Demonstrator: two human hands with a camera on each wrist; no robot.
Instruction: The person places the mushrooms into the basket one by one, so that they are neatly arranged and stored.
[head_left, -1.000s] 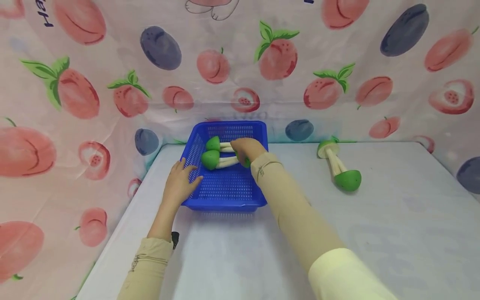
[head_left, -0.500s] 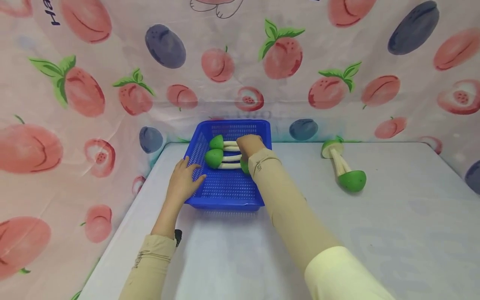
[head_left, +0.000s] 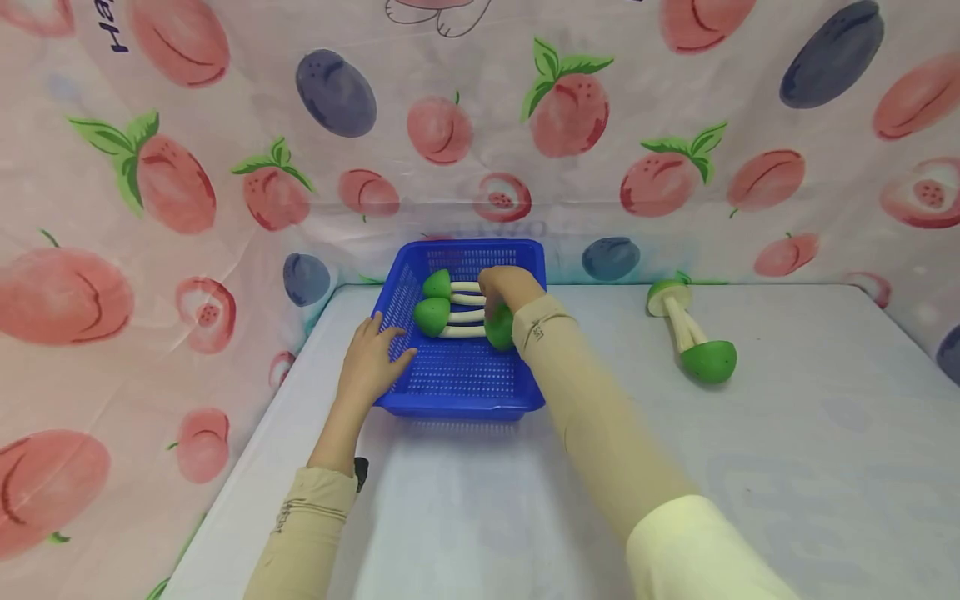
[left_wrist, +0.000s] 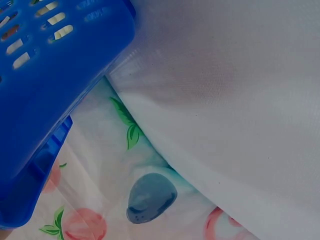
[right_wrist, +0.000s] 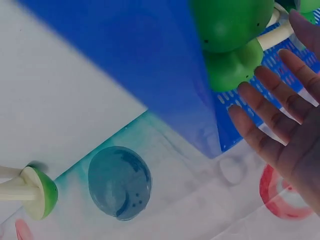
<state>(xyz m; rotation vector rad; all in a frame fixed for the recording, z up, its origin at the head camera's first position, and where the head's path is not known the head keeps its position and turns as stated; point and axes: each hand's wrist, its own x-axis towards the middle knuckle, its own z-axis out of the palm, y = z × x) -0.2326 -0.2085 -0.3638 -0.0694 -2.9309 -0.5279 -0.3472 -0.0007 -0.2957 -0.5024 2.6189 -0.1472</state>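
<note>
In the head view, toy mushrooms with green caps and white stems lie in a blue plastic basket (head_left: 459,406). Two caps, the nearer cap (head_left: 432,317) and the farther cap (head_left: 437,284), sit at its left. My right hand (head_left: 510,287) is inside the basket's right side, over a right-hand mushroom's green cap (head_left: 500,327). The right wrist view shows its fingers extended and spread beside the green caps (right_wrist: 232,25), with nothing gripped. My left hand (head_left: 367,358) lies along the basket's left rim, fingers and thumb spread.
Two more green-capped toy mushrooms, a near one (head_left: 708,361) and a far one (head_left: 667,297), lie on the white table (head_left: 810,433) to the right, stems crossing. A fruit-printed cloth (head_left: 465,125) hangs behind the table and along its left.
My right hand has let go of the right-hand mushroom, whose cap now shows more beneath it. The stems in the basket lie straighter. My left hand stays at the rim; the head view shifts slightly.
</note>
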